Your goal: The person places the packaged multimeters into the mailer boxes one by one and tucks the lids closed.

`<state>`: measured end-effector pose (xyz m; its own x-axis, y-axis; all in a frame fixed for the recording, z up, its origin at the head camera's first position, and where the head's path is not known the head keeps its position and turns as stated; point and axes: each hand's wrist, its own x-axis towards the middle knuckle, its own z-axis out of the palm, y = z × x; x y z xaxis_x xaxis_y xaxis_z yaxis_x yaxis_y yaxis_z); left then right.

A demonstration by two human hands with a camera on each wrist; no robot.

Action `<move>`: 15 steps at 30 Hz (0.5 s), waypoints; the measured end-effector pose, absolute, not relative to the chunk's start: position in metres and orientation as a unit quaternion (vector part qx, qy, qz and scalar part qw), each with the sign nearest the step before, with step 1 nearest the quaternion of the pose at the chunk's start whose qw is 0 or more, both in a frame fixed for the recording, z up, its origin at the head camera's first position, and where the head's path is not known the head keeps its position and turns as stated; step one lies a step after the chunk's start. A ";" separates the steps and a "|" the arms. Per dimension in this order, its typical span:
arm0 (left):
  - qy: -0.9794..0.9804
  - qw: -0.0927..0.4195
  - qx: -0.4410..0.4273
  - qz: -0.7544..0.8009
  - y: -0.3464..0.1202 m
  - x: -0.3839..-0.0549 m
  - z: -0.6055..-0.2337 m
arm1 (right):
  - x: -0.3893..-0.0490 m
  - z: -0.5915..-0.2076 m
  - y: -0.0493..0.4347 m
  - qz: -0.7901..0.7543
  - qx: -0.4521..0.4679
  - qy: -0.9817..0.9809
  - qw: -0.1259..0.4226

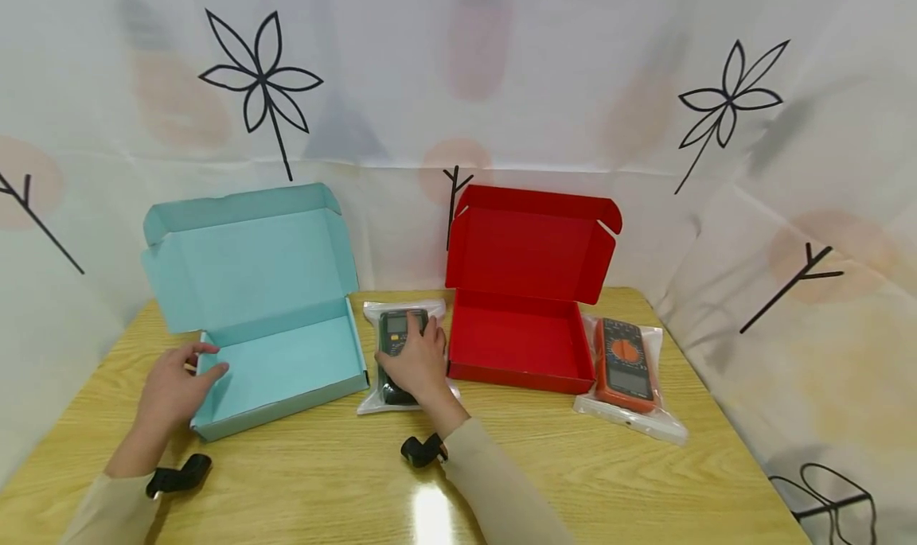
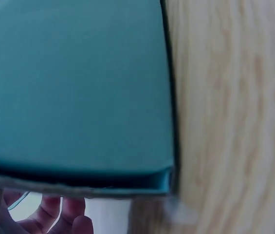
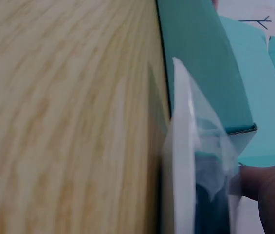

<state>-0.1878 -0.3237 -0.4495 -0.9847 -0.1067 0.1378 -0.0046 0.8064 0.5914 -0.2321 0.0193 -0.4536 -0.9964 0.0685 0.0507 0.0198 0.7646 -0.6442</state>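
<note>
A light blue cardboard box (image 1: pixel 286 370) stands with its lid raised at the left. My left hand (image 1: pixel 172 382) holds its left side wall, thumb and forefinger over the rim; several curled fingers (image 2: pixel 71 214) show beside the wall in the left wrist view. Between the two boxes lies a dark green multimeter (image 1: pixel 394 342) in a clear zip bag (image 1: pixel 372 406). Over it, my right hand (image 1: pixel 419 362) grips the bagged meter, thumb on its left side and fingers across its upper right. In the right wrist view the thumb (image 3: pixel 268 187) presses against the bag.
A red cardboard box (image 1: pixel 523 342), lid up, stands right of the green multimeter. An orange multimeter (image 1: pixel 626 366) in a clear bag lies against its right side. Behind the wooden table (image 1: pixel 344 481) hangs a patterned white cloth (image 1: pixel 401 91).
</note>
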 end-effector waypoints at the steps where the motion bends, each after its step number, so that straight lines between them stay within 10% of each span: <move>1: -0.945 0.084 0.031 -0.313 -0.324 -0.187 -0.450 | -0.232 -0.455 0.019 0.332 -0.020 -0.942 0.033; 15: -0.931 0.096 0.054 -0.347 -0.321 -0.187 -0.455 | -0.241 -0.459 0.013 0.264 0.004 -0.965 0.015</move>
<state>-0.1868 -0.3206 -0.4551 -0.9756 -0.1680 0.1411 -0.0348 0.7535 0.6565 -0.2409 0.0134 -0.4588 -0.9995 -0.0008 0.0303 -0.0161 0.8610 -0.5084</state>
